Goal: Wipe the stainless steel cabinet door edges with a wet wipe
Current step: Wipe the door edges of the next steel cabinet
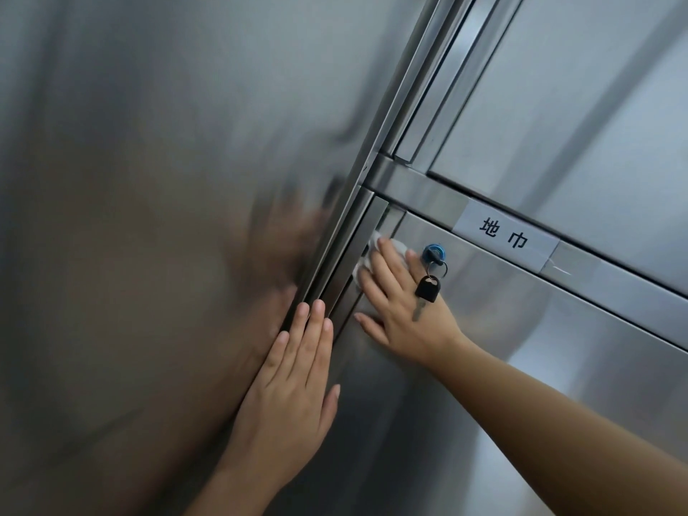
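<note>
Right hand [404,307]: we are pressing wet wipe [373,243] on door edge [395,222], fingers spread
Left hand [294,385]: resting flat, fingers together

Your left hand [294,389]: bare, slim fingers, natural nails with pale tips grown a little past the fingertips. Your right hand [405,318]: bare too, same plain nails where they show, knuckle creases visible. Both wrists bare. Your left forearm [227,482] is uncovered, only a short stretch in view before the bottom edge. Your right forearm [566,415] is uncovered all the way to the lower right corner.
</note>
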Available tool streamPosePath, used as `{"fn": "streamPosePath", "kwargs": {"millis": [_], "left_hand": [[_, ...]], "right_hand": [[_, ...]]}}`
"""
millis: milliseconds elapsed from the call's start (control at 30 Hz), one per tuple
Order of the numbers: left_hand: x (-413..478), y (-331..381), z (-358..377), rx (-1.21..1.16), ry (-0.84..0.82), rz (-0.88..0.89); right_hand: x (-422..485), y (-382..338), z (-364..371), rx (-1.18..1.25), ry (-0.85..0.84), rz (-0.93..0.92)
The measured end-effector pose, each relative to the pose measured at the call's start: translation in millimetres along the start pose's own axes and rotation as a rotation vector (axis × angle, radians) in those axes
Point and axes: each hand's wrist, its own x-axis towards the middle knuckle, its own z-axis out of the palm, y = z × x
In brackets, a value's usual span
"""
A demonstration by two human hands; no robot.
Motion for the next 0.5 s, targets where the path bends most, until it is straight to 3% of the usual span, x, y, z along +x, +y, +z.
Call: {"fn": "streamPosePath", "kwargs": {"millis": [233,500], "left_hand": [[-1,1,5,-0.014,0.022,-0.008],[-3,0,3,-0.007,0.014,0.007]], "right_hand": [[13,7,-4,0.062,0.037,0.092],[23,-1,-8,-0.079,-0.151,0.223]]}}
